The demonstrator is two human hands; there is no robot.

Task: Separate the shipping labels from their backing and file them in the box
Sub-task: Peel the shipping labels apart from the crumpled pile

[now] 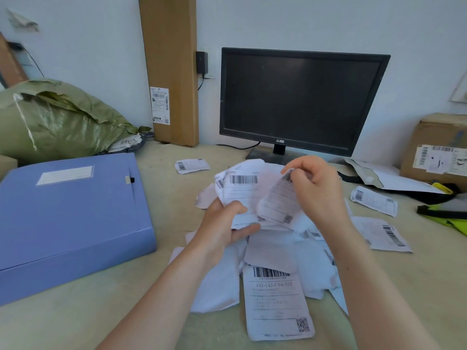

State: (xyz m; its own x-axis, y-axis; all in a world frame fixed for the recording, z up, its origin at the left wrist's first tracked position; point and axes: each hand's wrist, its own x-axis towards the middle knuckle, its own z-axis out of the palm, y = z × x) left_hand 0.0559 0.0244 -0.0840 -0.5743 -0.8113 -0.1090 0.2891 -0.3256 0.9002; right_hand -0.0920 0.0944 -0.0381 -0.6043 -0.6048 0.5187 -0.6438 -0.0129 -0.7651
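- The left hand (pixel 222 223) grips a bunch of shipping-label sheets (pixel 240 190) from below, thumb across the front and fingers curled under the lower edge.
- The right hand (pixel 316 188) pinches the top corner of one label (pixel 278 200) between thumb and fingertips. That label bows away from the sheets behind it, with its printed face and a QR code near its lower end showing.
- Both hands are raised above a loose pile of labels and backing paper (pixel 273 248) in the middle of the table (pixel 101 311).
- At the near edge of the pile lies a long label (pixel 275 299), face up, barcode at its top and QR code at its bottom corner.
- The blue file box (pixel 68 210) lies flat on the table to the left of the pile, lid closed, with a blank label pocket on top.
- Stray labels lie apart from the pile: one (pixel 192 165) near the monitor's foot, two more (pixel 374 200) (pixel 384 234) off to the right.
- Behind the pile stands a dark computer monitor (pixel 300 97), its screen off.
- At the right edge sits a cardboard parcel (pixel 437 152) with labels stuck on its side, a white mailer bag (pixel 384 178) before it, and something yellow-green (pixel 447 215) nearer – what it is I cannot tell.
- At the back left a tall cardboard carton (pixel 171 59) leans on the wall, and a green woven sack (pixel 50 117) slumps behind the file box.
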